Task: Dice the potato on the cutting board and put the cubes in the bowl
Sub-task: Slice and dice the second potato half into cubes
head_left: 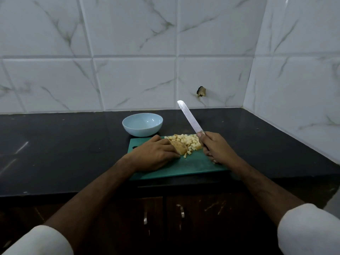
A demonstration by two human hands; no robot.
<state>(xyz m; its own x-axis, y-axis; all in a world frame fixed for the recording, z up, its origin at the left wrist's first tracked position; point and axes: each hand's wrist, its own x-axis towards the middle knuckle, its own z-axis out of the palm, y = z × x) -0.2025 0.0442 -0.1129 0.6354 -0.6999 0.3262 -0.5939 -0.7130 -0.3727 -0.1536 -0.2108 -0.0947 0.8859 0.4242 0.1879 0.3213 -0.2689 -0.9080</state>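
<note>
Potato (181, 147) remnant on the green board (193, 165), pressed under the fingers of your left hand (156, 153). Cubes (187, 141) lie heaped just right of it, between your hands. Your right hand (214, 148) grips the knife (189, 116), blade raised and angled away. The bowl (142, 124) stands on the counter (64, 144) just behind the board.

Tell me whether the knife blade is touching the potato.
Apart. The head view shows the knife blade raised above the board, pointing up and away, well clear of the potato.
</note>
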